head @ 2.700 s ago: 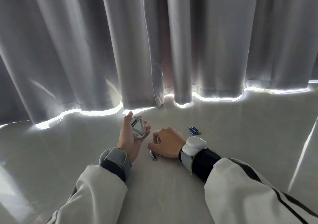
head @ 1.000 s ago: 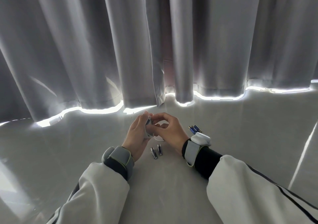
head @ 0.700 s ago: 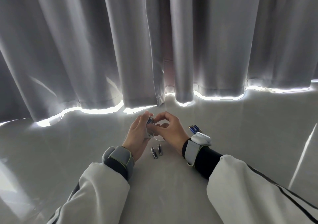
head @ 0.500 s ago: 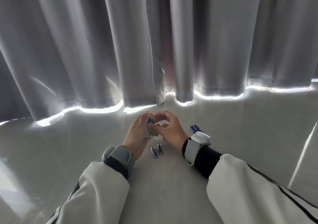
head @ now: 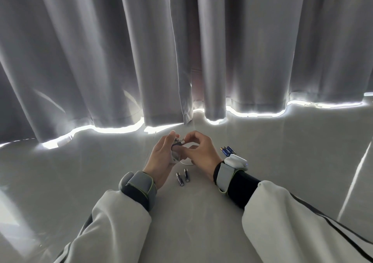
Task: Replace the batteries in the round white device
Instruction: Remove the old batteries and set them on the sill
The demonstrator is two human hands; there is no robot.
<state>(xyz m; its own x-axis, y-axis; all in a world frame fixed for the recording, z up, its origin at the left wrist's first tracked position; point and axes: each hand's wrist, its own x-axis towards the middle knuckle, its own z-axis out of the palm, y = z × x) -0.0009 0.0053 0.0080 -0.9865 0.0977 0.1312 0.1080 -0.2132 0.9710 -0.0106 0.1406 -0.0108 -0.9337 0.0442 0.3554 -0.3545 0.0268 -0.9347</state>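
My left hand [head: 160, 157] holds the round white device [head: 175, 155] on edge, its open battery side turned to the right. My right hand [head: 199, 151] pinches a battery [head: 179, 142] at the device's top edge with thumb and forefinger. Two dark batteries [head: 183, 178] lie side by side on the floor just below my hands. A small bunch of blue batteries [head: 227, 150] lies to the right, behind my right wrist. A white round cover [head: 186, 162] shows on the floor under my hands, mostly hidden.
Grey curtains [head: 181, 50] hang close behind the hands, with bright light along their hem. The pale glossy floor [head: 80, 171] spreads left and right. Both wrists carry strapped bands, the right one with a white unit [head: 236, 161].
Since 2.7 s ago a second battery has come to lie on the floor, and my right hand has risen from the floor to the device. In the last second the hands barely moved.
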